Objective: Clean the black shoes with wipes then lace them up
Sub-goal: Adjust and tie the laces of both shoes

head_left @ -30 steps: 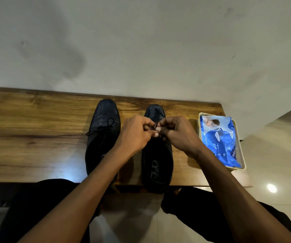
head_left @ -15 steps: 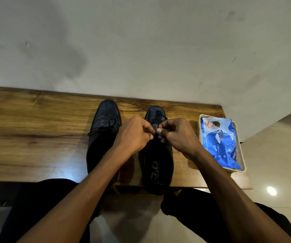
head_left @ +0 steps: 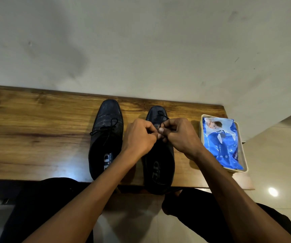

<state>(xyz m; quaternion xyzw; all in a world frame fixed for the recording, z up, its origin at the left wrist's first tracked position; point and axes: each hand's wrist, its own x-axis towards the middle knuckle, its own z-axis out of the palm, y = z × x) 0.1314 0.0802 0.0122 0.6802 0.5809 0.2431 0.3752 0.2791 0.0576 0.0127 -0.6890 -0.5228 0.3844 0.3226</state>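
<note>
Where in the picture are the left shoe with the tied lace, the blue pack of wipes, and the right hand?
left shoe (head_left: 106,137): head view, on its laced upper.
blue pack of wipes (head_left: 220,142): head view, on the middle of the pack.
right hand (head_left: 179,135): head view, on the back of the hand.

Left shoe (head_left: 107,137): black, faint pale crosshatch lines on the toe, black lace, white "J.D" print on a black insole. Right shoe (head_left: 159,163): black, same white insole print. Table (head_left: 36,134): brown wood grain with darker streaks. Wipes pack (head_left: 221,144): blue with white patches, in a cream tray (head_left: 245,165). Wall (head_left: 141,46): off-white, grey smudges. Trousers (head_left: 41,207): black.
</note>
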